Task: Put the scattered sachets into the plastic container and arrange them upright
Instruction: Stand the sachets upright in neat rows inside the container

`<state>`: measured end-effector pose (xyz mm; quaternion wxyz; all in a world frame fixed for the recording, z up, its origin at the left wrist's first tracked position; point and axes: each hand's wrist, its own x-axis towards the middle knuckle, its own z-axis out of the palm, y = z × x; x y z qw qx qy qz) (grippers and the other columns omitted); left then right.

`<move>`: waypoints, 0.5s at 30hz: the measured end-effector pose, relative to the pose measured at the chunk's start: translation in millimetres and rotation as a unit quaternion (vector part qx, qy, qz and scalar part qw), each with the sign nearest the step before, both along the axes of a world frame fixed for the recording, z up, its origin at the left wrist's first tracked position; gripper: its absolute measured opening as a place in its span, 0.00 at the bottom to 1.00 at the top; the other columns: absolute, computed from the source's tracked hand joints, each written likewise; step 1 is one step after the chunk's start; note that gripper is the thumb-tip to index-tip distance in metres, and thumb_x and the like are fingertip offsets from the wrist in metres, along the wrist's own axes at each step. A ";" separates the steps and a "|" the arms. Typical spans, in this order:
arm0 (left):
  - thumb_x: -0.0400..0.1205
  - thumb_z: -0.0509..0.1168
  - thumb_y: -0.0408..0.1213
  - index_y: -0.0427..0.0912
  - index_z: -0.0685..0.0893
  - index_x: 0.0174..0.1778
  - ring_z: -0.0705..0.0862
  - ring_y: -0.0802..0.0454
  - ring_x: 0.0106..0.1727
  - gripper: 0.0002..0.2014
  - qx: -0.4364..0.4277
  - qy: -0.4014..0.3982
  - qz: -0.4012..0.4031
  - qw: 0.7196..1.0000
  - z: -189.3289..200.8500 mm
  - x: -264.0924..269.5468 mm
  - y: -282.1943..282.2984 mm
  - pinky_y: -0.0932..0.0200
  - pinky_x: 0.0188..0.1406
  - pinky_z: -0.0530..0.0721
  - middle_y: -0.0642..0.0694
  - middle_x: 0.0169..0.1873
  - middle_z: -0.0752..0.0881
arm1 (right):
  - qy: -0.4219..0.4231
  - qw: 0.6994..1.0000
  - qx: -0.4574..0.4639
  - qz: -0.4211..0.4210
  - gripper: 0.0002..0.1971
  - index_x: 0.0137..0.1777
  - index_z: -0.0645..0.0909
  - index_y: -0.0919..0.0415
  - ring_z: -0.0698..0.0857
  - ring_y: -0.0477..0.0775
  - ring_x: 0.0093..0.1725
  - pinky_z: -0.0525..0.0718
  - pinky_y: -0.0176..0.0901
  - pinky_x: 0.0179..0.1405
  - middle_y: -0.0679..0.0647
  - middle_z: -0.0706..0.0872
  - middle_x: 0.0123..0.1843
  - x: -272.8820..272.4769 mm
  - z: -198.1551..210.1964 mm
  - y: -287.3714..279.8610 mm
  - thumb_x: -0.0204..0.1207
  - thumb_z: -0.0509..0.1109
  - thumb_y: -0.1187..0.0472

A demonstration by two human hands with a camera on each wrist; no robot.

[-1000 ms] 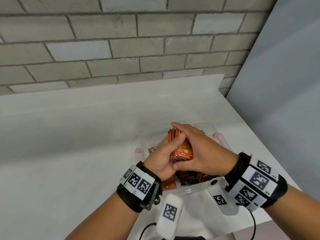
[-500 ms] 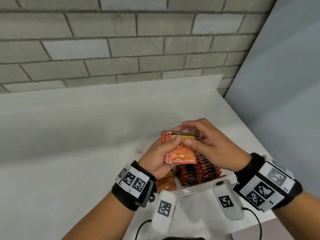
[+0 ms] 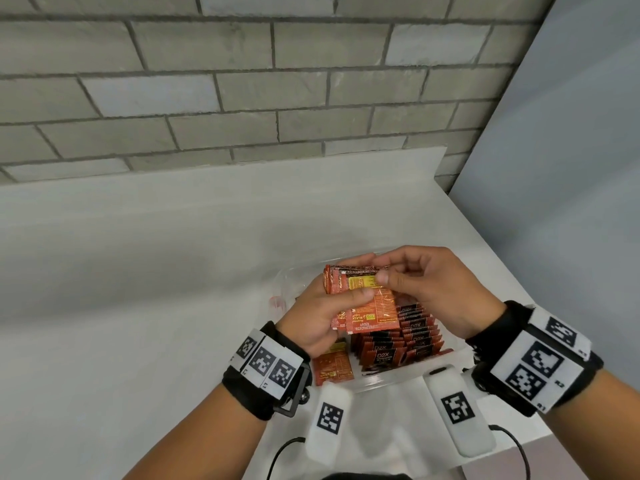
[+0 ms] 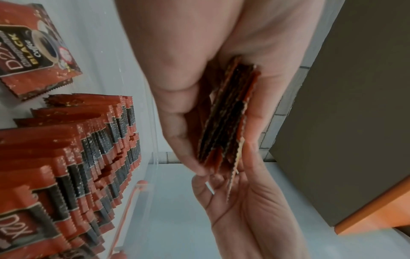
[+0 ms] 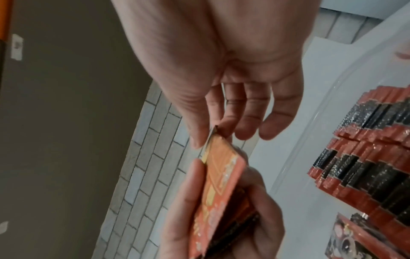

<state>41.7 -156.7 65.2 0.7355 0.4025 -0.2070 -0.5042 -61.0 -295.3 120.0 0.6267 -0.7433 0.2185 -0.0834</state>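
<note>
My left hand [image 3: 332, 306] grips a small stack of red-orange sachets [image 3: 367, 306] above the clear plastic container [image 3: 391, 379]. My right hand [image 3: 388, 275] pinches the top right corner of the front sachet between thumb and forefinger. The left wrist view shows the stack of sachets [image 4: 226, 126] edge-on between the left hand's thumb and fingers. From the right wrist, the front sachet [image 5: 219, 168] shows its orange face. Rows of upright sachets [image 3: 405, 337] fill the container's right part. One sachet [image 3: 332, 365] lies flat at the container's near left.
The container sits near the front right corner of a white table [image 3: 138, 289]. A grey brick wall [image 3: 242, 81] runs behind it and a grey panel [image 3: 571, 168] stands at the right. Cables hang from the wrist devices below the hands.
Both hands lifted the stack of sachets up out of the container. The right hand shifted from covering the stack to pinching its top corner.
</note>
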 end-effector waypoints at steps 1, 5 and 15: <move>0.73 0.67 0.24 0.40 0.79 0.68 0.87 0.42 0.55 0.26 0.004 -0.003 0.003 1.000 0.1 0.3 -0.3 0.47 0.53 0.87 0.38 0.55 0.88 | 0.004 1.000 0.003 -0.002 0.14 0.49 0.86 0.61 0.87 0.58 0.43 0.89 0.47 0.42 0.70 0.87 0.49 1.0 0.6 -0.3 0.62 0.77 0.59; 0.72 0.68 0.26 0.40 0.81 0.66 0.87 0.42 0.54 0.24 0.013 0.010 0.019 1.000 -0.3 -0.2 -2.8 0.48 0.51 0.87 0.37 0.54 0.88 | 0.018 0.999 -0.024 -0.011 0.06 0.46 0.86 0.62 0.87 0.55 0.39 0.87 0.40 0.35 0.69 0.87 0.48 5.2 0.9 0.5 0.70 0.76 0.69; 0.71 0.67 0.53 0.45 0.85 0.51 0.85 0.48 0.42 0.18 0.087 0.052 0.075 0.992 1.2 7.2 0.1 0.49 0.50 0.85 0.41 0.42 0.86 | -0.090 0.963 -0.211 -0.143 0.11 0.47 0.83 0.48 0.83 0.49 0.41 0.85 0.40 0.42 0.50 0.84 0.39 4.6 0.3 -3.9 0.74 0.73 0.67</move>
